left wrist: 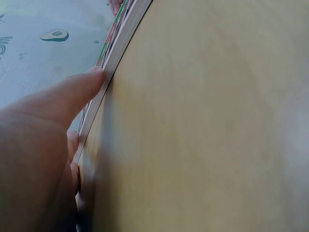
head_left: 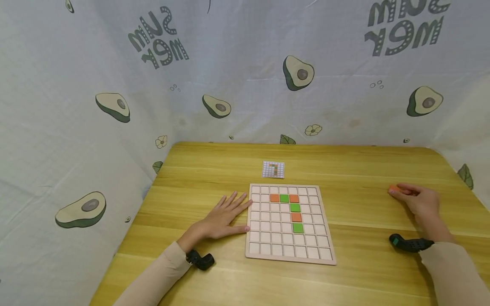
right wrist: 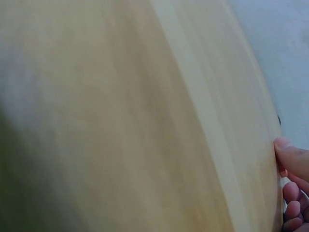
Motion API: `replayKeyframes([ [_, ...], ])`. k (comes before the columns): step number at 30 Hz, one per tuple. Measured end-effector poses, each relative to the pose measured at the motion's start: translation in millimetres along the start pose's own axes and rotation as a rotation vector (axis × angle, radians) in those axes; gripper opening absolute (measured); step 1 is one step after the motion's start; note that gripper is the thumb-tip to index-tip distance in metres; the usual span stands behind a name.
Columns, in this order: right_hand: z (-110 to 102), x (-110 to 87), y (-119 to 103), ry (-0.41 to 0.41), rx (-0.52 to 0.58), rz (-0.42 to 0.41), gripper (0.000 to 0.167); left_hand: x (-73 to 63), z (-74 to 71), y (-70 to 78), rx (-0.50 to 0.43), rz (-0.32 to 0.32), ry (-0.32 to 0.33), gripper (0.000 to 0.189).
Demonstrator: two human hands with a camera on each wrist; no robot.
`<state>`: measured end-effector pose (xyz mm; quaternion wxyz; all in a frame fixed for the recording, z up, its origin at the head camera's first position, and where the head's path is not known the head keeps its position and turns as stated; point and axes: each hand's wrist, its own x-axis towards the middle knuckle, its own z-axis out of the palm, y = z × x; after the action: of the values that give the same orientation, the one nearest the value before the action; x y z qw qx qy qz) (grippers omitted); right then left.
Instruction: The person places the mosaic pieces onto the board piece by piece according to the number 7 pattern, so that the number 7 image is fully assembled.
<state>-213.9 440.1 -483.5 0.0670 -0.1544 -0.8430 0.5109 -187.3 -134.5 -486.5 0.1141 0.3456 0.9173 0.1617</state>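
A pale wooden grid board (head_left: 270, 239) lies on the table in the head view. Several orange and green square tiles sit in its cells, alternating along a short row and down a column, with a green tile (head_left: 297, 228) lowest. My left hand (head_left: 220, 221) lies flat with fingers spread, its thumb and fingertips at the board's left edge. In the left wrist view the thumb (left wrist: 79, 89) touches the board's side. Far to the right of the board, my right hand (head_left: 421, 205) pinches an orange tile (head_left: 393, 188) between thumb and fingers, low over the table.
Behind the board lies a small printed card (head_left: 265, 174) showing a grid with a coloured pattern. The wooden table (head_left: 214, 165) ends at a white curtain (head_left: 245, 51) with avocado prints along the back and sides. Black wrist devices sit at both cuffs.
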Motion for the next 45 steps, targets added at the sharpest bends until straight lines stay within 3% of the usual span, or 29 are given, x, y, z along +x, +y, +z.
replayKeyframes([
  [12,-2,2.0,2,-0.007,-0.138,-0.003,0.027,-0.9,-1.0,1.0,-0.002,0.008,-0.002,0.082],
  [19,0,3.8,3,0.011,-0.198,-0.057,0.01,-1.6,-1.5,1.6,-0.009,0.01,0.004,0.081],
  [22,0,3.7,4,0.019,-0.215,-0.076,0.013,-1.8,-1.2,1.5,-0.008,0.008,0.005,0.082],
  [30,0,1.0,3,0.027,-0.18,-0.128,0.013,-1.1,-1.7,1.6,-0.001,0.004,-0.004,0.082],
  [35,-2,-0.9,2,0.016,-0.13,-0.138,0.028,-0.5,-2.4,1.8,-0.004,0.004,-0.011,0.082],
  [45,0,-16.1,-21,-0.001,-0.174,-0.215,0.018,-0.2,-1.8,0.0,-0.008,0.009,-0.005,0.082],
])
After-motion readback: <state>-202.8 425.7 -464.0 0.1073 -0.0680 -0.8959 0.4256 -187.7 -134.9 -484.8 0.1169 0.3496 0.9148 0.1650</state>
